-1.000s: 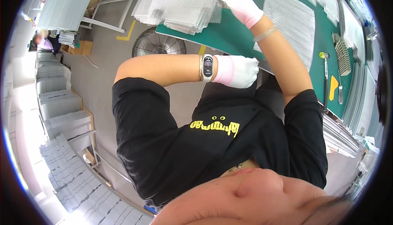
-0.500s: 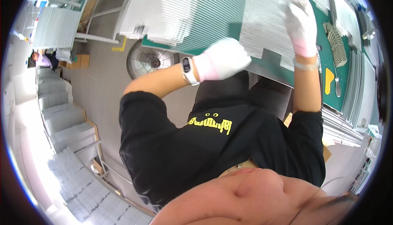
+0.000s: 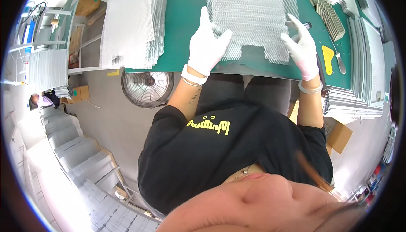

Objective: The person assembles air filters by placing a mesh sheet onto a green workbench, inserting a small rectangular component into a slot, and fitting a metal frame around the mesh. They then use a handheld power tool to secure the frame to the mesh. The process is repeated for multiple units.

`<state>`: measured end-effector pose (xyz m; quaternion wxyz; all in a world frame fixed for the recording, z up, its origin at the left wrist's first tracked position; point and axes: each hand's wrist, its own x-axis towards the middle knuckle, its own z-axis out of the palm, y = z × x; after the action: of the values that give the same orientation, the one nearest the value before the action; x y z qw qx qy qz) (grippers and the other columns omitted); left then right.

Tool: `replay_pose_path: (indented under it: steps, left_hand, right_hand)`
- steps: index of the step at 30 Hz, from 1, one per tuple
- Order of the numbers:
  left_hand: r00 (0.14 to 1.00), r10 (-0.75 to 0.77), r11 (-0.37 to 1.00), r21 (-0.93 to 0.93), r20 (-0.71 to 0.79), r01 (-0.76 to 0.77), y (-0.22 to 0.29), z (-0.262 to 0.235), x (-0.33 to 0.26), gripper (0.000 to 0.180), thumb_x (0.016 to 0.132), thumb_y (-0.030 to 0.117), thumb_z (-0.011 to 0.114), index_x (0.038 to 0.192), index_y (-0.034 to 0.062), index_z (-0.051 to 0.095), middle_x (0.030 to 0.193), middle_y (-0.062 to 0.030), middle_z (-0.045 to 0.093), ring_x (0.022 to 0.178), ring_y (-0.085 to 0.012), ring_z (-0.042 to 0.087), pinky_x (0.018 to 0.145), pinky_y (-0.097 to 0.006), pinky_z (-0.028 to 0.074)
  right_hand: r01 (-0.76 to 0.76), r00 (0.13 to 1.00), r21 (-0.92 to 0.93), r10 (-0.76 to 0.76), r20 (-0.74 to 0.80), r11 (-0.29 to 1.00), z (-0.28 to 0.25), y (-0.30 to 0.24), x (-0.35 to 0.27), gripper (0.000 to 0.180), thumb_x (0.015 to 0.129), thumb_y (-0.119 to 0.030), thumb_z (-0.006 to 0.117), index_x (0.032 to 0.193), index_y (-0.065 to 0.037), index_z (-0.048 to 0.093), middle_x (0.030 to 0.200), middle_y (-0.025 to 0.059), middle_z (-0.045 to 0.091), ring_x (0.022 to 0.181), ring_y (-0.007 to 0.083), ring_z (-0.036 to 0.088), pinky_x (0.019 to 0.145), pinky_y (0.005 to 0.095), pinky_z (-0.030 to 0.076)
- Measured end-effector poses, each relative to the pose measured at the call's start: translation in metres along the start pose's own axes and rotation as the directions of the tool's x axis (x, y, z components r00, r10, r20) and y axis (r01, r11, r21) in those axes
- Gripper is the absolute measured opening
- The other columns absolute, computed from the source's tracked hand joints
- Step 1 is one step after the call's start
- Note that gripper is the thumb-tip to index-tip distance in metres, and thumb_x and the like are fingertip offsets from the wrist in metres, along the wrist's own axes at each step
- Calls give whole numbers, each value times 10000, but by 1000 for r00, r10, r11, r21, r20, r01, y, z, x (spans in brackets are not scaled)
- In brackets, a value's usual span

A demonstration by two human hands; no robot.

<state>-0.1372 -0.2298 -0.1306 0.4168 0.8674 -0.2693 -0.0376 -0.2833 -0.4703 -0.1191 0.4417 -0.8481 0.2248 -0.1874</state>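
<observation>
A silvery mesh sheet [image 3: 249, 16] with a notch in its near edge lies on the green worktop [image 3: 182, 29] in front of me. At its left edge is my white-gloved left hand [image 3: 207, 46], index finger stretched forward and thumb apart, gripping nothing. My right hand [image 3: 302, 48], also gloved, is beside the sheet's right edge with its fingers spread and nothing in it. Whether the fingertips touch the mesh, I cannot tell. Another layer of mesh shows past the sheet's far right side.
A pile of mesh sheets [image 3: 131, 25] lies at the left. To the right are a row of beige pieces [image 3: 329, 18], a yellow scraper [image 3: 327, 59], a spatula-like tool [image 3: 340, 63] and upright grey panels [image 3: 363, 54]. A floor fan [image 3: 148, 86] stands below the table's front edge.
My left hand has moved forward to the sheet's left edge and opened out. My right hand has come back toward me. Striped mesh no longer covers the green worktop beside the pile. The view has shifted.
</observation>
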Motion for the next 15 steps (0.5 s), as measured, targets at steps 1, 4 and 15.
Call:
replay_pose_path:
  steps: [1, 4, 15]
  left_hand:
    - [1000, 18, 999, 40, -9, -18, -1, 4, 1, 975, 826, 300, 796, 1545, -96, 271, 911, -97, 681, 717, -198, 657, 715, -317, 549]
    - [998, 54, 990, 129, -24, -51, -6, 13, 3, 956, 817, 291, 812, 1535, -91, 309, 898, -85, 672, 734, -187, 648, 723, -310, 544]
    - [999, -10, 973, 231, 43, 0, -26, 31, 9, 945, 823, 349, 795, 1526, -84, 336, 934, -120, 669, 819, -255, 658, 765, -361, 542]
  right_hand:
    - [23, 999, -42, -24, -25, 999, 1, 1, -1, 641, 837, -165, 752, 1444, -81, 561, 1234, 81, 689, 700, 83, 506, 728, 242, 488]
    - [130, 988, -139, -140, -71, 982, 10, 26, 1, 653, 832, -194, 767, 1439, -73, 557, 1228, 114, 672, 796, 163, 604, 845, 302, 514]
    - [154, 979, -325, -188, -78, 933, 33, 54, 9, 648, 838, -280, 741, 1423, -88, 539, 1262, 154, 628, 1135, 320, 631, 973, 388, 516]
